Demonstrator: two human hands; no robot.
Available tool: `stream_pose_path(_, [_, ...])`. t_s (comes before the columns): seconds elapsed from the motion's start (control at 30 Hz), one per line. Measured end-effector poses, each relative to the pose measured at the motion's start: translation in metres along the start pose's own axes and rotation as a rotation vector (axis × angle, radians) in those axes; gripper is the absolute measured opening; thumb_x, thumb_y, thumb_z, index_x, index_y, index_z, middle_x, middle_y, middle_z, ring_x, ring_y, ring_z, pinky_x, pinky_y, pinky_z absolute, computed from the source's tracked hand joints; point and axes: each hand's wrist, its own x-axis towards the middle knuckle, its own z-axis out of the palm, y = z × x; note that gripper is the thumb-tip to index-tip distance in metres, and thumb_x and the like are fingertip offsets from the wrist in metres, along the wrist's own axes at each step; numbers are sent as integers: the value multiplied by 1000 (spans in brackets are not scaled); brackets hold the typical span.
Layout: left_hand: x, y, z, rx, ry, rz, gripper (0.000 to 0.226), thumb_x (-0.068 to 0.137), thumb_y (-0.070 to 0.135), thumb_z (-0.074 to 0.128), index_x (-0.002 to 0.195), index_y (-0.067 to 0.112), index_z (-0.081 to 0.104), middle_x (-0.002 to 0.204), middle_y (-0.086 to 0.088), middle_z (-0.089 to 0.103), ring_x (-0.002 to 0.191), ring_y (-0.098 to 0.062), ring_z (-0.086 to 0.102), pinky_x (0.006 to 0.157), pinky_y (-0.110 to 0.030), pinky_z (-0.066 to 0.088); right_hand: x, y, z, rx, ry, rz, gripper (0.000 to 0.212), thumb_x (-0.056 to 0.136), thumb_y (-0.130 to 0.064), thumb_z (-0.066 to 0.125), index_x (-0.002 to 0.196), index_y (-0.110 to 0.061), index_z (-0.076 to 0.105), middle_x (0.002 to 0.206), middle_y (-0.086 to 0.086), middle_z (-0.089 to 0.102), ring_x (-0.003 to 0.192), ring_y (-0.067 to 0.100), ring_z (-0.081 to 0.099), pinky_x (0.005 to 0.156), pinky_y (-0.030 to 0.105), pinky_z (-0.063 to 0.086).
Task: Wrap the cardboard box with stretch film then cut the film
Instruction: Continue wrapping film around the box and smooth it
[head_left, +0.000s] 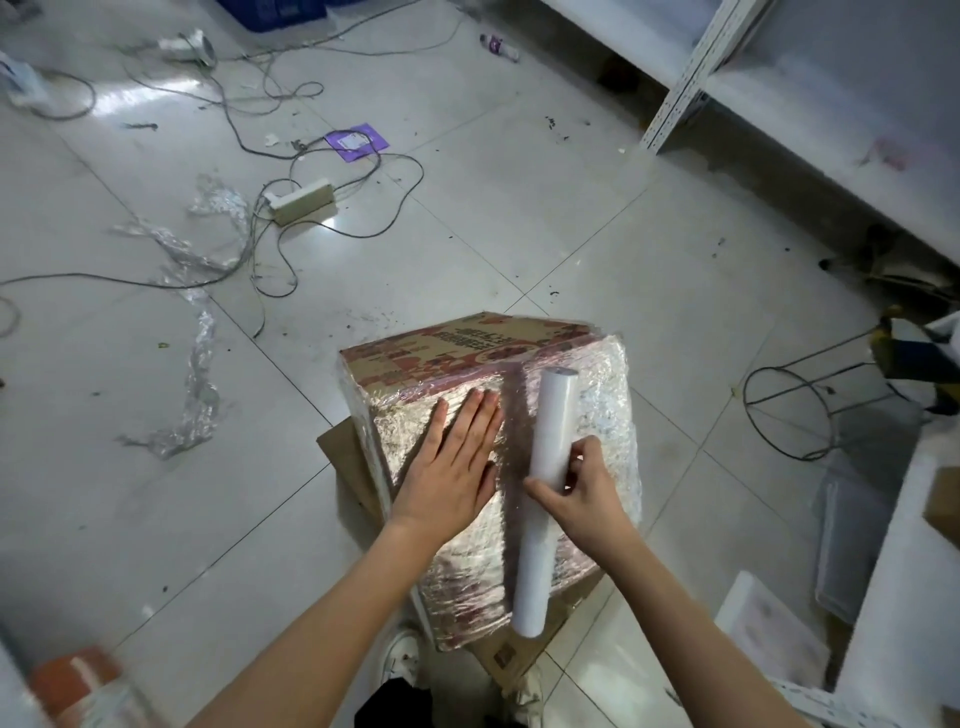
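Note:
A cardboard box (452, 353) with red print stands on the tiled floor, most of it covered in shiny stretch film (597, 415). My left hand (452, 467) lies flat on the filmed top face, fingers straight and pressed down. My right hand (582, 488) grips the white roll of stretch film (545, 499), which lies lengthwise across the box top just right of my left hand. A dark, taut strip of film runs between the roll and my left hand.
A flattened piece of cardboard (343, 457) lies under the box. Crumpled film scraps (197, 374), cables and a power strip (304, 200) litter the floor at left. White shelving (779, 78) stands at right, a wire stand (789, 410) beside it. My shoes are just below the box.

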Motion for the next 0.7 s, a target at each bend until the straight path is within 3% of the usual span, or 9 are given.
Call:
stream_pose_path(0.07, [-2, 2, 1, 20, -5, 4, 64, 98, 39, 15, 150, 2, 6, 157, -16, -6, 146, -28, -1, 117, -50, 1, 1, 1, -3, 0, -38, -11, 48, 81, -25, 71, 105, -14, 31, 91, 13, 56, 78, 26, 58, 62, 38, 48])
stream_pose_path(0.13, [-3, 4, 1, 19, 0, 4, 65, 98, 40, 17, 150, 3, 6, 157, -15, -6, 146, -28, 0, 117, -49, 1, 4, 4, -7, -76, -85, -59, 54, 84, -28, 68, 119, -12, 30, 85, 3, 55, 73, 18, 57, 54, 27, 44])
stream_pose_path(0.2, [-3, 6, 1, 21, 10, -1, 67, 98, 41, 22, 150, 3, 6, 158, -14, -3, 146, -27, 2, 117, -49, 0, 6, 5, -11, -163, -116, -111, 51, 86, -32, 65, 118, -8, 32, 75, -5, 44, 63, 9, 48, 47, 20, 32])
stream_pose_path(0.27, [-3, 7, 1, 37, 23, -2, 69, 97, 42, 30, 149, 2, 11, 158, -14, 5, 146, -27, 8, 118, -49, 2, 7, 9, -17, -167, -148, -143, 48, 86, -35, 64, 113, -9, 34, 73, -6, 40, 60, 5, 43, 46, 19, 32])
stream_pose_path(0.4, [-7, 15, -3, 58, 72, 12, 64, 96, 40, 38, 146, 2, 28, 154, -15, 23, 143, -29, 20, 116, -51, 12, 7, 19, -24, -144, -191, -182, 54, 85, -37, 65, 117, -9, 32, 73, -9, 39, 59, 2, 43, 46, 18, 31])
stream_pose_path(0.6, [-14, 24, -5, 120, 66, 8, 62, 96, 39, 36, 146, 3, 27, 153, -15, 24, 143, -28, 20, 117, -50, 12, 11, 25, -34, -91, -354, -167, 52, 88, -31, 62, 120, -11, 26, 85, -6, 47, 74, 8, 52, 51, 16, 37])
stream_pose_path(0.7, [-15, 25, -5, 125, 71, -1, 63, 95, 38, 38, 146, 3, 26, 154, -14, 23, 143, -27, 20, 116, -50, 15, 12, 24, -34, -114, -352, -178, 62, 89, -31, 61, 130, -7, 21, 83, -6, 46, 76, 14, 55, 56, 25, 45])
